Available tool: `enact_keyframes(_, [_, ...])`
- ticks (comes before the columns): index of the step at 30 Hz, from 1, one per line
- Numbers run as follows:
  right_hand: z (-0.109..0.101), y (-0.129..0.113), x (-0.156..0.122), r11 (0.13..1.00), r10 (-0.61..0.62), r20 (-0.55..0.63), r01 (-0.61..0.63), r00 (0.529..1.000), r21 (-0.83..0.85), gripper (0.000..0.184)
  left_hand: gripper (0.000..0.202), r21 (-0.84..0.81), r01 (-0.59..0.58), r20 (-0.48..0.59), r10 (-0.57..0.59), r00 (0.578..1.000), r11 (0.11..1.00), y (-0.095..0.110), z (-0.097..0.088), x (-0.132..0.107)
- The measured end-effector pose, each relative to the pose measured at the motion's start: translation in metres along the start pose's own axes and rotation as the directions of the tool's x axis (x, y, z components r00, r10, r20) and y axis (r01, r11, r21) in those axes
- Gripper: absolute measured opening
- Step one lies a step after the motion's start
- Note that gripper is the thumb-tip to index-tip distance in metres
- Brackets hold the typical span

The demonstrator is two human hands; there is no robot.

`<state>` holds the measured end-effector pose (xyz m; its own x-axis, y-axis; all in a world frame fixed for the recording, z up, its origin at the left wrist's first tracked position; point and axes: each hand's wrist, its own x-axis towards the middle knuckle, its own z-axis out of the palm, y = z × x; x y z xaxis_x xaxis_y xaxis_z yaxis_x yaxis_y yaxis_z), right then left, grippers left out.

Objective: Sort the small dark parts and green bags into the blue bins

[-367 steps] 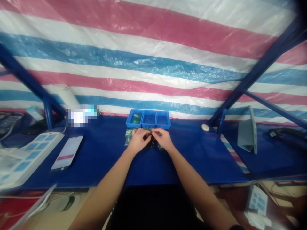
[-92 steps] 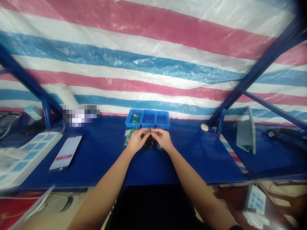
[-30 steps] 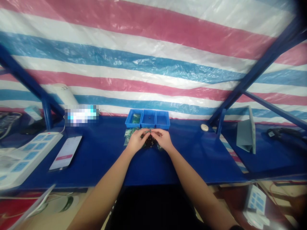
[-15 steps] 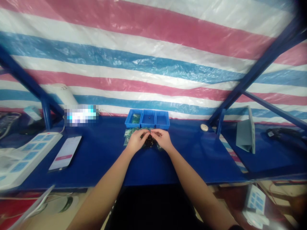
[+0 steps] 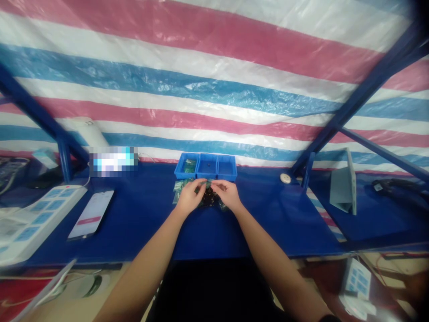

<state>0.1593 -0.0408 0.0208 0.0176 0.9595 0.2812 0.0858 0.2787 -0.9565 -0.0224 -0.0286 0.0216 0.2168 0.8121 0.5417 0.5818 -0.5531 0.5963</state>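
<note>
With the forearms (image 5: 145, 261) angled together toward twelve o'clock, the left hand (image 5: 190, 197) and right hand (image 5: 228, 194) were curled inward; what they gripped could not be determined. Dark parts (image 5: 209, 199) lay between, at six o'clock from the blue trays (image 5: 208, 175).

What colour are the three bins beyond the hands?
Blue; the bins show best in the head view.

Worktop (image 5: 268, 223) passable between phone (image 5: 91, 215) and green packets (image 5: 177, 196), also between right hand (image 5: 226, 193) and white disc (image 5: 285, 178); blue trays (image 5: 227, 166) block ahead, white strip (image 5: 50, 217) far left.
</note>
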Motion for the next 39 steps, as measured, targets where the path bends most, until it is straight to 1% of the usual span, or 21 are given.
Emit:
enact_keyframes(4, [0.0, 0.001, 0.001, 1.0, 0.014, -0.006, -0.014, 1.0, -0.026, 0.03, 0.025, 0.008, 0.01, -0.017, -0.01, 1.0, 1.0, -0.003, 0.001, 0.0])
enact_keyframes(6, [0.002, 0.002, 0.004, 0.999, 0.032, -0.009, -0.032, 0.999, -0.01, 0.033, 0.026, 0.006, 0.009, -0.026, -0.008, 1.0, 1.0, -0.004, 0.001, 0.0])
enact_keyframes(8, [0.005, 0.004, 0.009, 0.997, 0.038, -0.006, -0.037, 0.999, 0.062, 0.041, 0.025, 0.01, 0.005, -0.033, -0.005, 0.999, 1.0, -0.004, 0.001, 0.0])
enact_keyframes(10, [0.009, 0.006, 0.014, 0.986, 0.017, 0.005, -0.017, 1.0, 0.166, 0.056, 0.025, 0.019, 0.007, -0.035, -0.007, 0.999, 1.0, -0.004, 0.001, 0.0])
enact_keyframes(12, [0.009, 0.009, 0.018, 0.978, -0.011, 0.009, 0.009, 1.0, 0.209, 0.066, 0.024, 0.026, 0.013, -0.032, -0.013, 0.999, 1.0, -0.004, 0.001, 0.0])
enact_keyframes(13, [0.007, 0.01, 0.019, 0.982, -0.02, -0.001, 0.019, 1.0, 0.188, 0.065, 0.024, 0.026, 0.014, -0.03, -0.013, 0.999, 1.0, -0.004, 0.001, 0.0])
enact_keyframes(14, [0.005, 0.012, 0.02, 0.99, -0.026, -0.017, 0.028, 1.0, 0.136, 0.061, 0.024, 0.024, 0.012, -0.028, -0.012, 1.0, 1.0, -0.004, 0.0, 0.0])
enact_keyframes(16, [-0.004, 0.015, 0.02, 0.999, -0.043, -0.059, 0.042, 0.997, -0.025, 0.042, 0.024, 0.022, 0.007, -0.027, -0.006, 1.0, 1.0, -0.003, 0.0, 0.0])
enact_keyframes(17, [-0.009, 0.016, 0.019, 0.993, -0.058, -0.08, 0.049, 0.995, -0.112, 0.033, 0.024, 0.024, 0.003, -0.027, -0.002, 1.0, 1.0, -0.003, -0.001, 0.001])
enact_keyframes(18, [-0.014, 0.017, 0.018, 0.979, -0.08, -0.097, 0.06, 0.992, -0.193, 0.028, 0.024, 0.027, 0.0, -0.027, 0.001, 1.0, 1.0, -0.003, -0.001, 0.001])
enact_keyframes(20, [-0.02, 0.017, 0.016, 0.942, -0.124, -0.109, 0.083, 0.986, -0.325, 0.024, 0.023, 0.033, -0.006, -0.027, 0.007, 1.0, 0.999, -0.003, -0.001, 0.001])
enact_keyframes(22, [-0.022, 0.015, 0.014, 0.901, -0.154, -0.064, 0.113, 0.986, -0.42, 0.021, 0.023, 0.037, -0.008, -0.029, 0.009, 1.0, 0.999, -0.003, -0.001, 0.001])
enact_keyframes(26, [-0.016, 0.008, 0.009, 0.808, -0.169, 0.125, 0.21, 0.978, -0.55, 0.016, 0.022, 0.043, 0.003, -0.026, -0.002, 1.0, 0.999, -0.004, -0.001, 0.001])
enact_keyframes(29, [-0.013, 0.005, 0.006, 0.711, -0.143, 0.187, 0.233, 0.972, -0.664, 0.011, 0.022, 0.043, 0.012, -0.025, -0.011, 1.0, 0.999, -0.004, 0.0, 0.0])
enact_keyframes(31, [-0.013, 0.006, 0.005, 0.667, -0.107, 0.194, 0.215, 0.975, -0.713, 0.008, 0.022, 0.042, 0.014, -0.022, -0.013, 1.0, 0.999, -0.004, 0.0, 0.001])
enact_keyframes(34, [-0.014, 0.007, 0.005, 0.641, -0.068, 0.202, 0.198, 0.977, -0.742, 0.009, 0.021, 0.041, 0.008, -0.018, -0.008, 1.0, 0.999, -0.004, 0.0, 0.001])
enact_keyframes(36, [-0.014, 0.008, 0.005, 0.633, -0.082, 0.207, 0.211, 0.975, -0.745, 0.011, 0.021, 0.041, 0.007, -0.017, -0.006, 1.0, 0.999, -0.004, -0.001, 0.001])
enact_keyframes(39, [-0.013, 0.007, 0.005, 0.642, -0.139, 0.184, 0.23, 0.973, -0.731, 0.015, 0.021, 0.045, 0.003, -0.016, -0.002, 1.0, 0.999, -0.004, -0.001, 0.001])
